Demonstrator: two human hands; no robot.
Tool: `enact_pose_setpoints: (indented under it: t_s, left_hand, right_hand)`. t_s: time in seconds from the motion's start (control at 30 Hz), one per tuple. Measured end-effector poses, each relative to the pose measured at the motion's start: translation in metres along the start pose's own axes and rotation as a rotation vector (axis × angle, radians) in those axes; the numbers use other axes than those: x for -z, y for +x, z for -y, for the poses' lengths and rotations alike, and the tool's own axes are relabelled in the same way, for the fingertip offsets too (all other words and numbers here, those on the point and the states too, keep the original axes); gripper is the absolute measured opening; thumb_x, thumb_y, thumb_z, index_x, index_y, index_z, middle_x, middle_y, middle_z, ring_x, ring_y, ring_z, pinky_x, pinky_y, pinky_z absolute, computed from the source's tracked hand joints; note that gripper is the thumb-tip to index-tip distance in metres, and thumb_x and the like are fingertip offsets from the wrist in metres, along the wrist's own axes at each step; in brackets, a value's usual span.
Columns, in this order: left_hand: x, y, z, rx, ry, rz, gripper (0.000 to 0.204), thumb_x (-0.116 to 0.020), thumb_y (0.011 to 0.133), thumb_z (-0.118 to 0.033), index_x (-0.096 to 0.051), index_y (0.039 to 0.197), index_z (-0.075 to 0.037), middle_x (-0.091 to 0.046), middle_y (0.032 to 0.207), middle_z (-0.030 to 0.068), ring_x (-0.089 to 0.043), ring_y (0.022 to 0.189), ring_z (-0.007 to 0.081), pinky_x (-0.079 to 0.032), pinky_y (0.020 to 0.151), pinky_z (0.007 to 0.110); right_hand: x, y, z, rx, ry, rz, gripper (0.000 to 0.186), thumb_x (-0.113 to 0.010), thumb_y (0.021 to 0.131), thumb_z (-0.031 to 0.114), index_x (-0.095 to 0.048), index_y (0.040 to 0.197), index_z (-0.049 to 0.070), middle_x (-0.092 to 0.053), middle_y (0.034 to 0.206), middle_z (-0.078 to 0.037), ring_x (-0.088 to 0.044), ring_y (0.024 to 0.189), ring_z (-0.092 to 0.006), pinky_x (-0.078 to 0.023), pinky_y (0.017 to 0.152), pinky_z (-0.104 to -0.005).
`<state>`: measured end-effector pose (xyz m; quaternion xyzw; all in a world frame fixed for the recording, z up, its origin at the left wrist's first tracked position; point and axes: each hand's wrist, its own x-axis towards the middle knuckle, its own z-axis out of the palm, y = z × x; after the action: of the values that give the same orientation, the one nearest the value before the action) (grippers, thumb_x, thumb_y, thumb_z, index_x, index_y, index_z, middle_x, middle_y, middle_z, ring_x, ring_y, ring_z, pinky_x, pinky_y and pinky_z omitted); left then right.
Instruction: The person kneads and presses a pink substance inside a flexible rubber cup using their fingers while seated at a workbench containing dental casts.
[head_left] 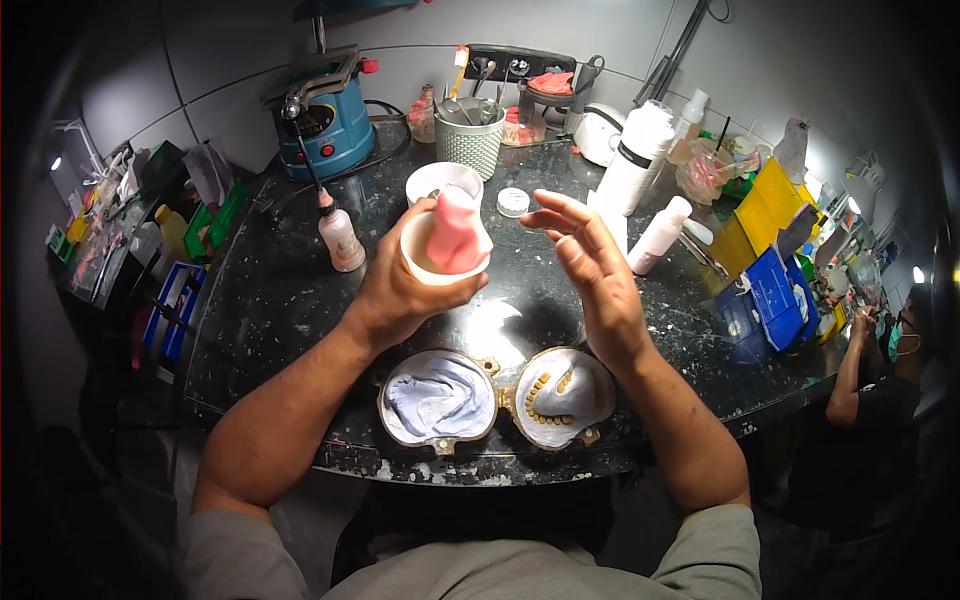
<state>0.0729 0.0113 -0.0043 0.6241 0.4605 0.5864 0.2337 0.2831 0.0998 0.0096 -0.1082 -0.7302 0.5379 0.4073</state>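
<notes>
My left hand (pixel 385 290) is wrapped round a white cup (pixel 415 240), raised above the black table. A smooth pink lump of dough-like material (pixel 457 235) sits in the cup and rises past its rim. To the right, my right hand (pixel 605 285) hangs in the air with its fingers apart, holding nothing. Below, between my forearms, lie two halves of a brass denture flask. The left flask half (pixel 440 400) holds pale plaster with a dental arch shape; the right flask half (pixel 563 398) holds plaster with a row of yellowish teeth.
Behind the held cup stand another white bowl (pixel 445 178) and a pale green tool basket (pixel 470 145). A dropper bottle (pixel 342 240) is at left, near a blue machine (pixel 335 130). White bottles (pixel 632 160) and blue bins (pixel 775 305) stand at right. Another person (pixel 880 390) sits far right.
</notes>
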Motion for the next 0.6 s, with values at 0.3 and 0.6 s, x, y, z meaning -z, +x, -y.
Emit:
enact_pose_setpoints:
  t_s: [0.3,0.6]
  left_hand:
    - [-0.011,-0.006,-0.001,-0.128,0.191,0.086,0.058,-0.084,0.074,-0.013,-0.051,0.122,-0.006,-0.066,0.102,0.0093,-0.068,0.096,0.0184,-0.054,0.084,0.031]
    - [-0.015,-0.007,0.004,-0.277,0.267,0.105,0.077,-0.085,0.075,-0.010,-0.030,0.129,-0.004,-0.053,0.116,0.0130,-0.065,0.104,0.0224,-0.052,0.090,0.034]
  right_hand:
    - [-0.005,-0.002,0.005,0.365,-0.474,0.120,0.054,-0.066,0.093,0.020,-0.050,0.142,0.003,-0.053,0.139,-0.018,-0.048,0.133,-0.0315,-0.031,0.114,-0.0425]
    - [-0.008,-0.004,0.011,0.402,-0.647,0.336,0.060,-0.067,0.087,0.013,-0.050,0.144,0.011,-0.051,0.148,-0.008,-0.035,0.146,-0.0319,-0.008,0.122,-0.0563]
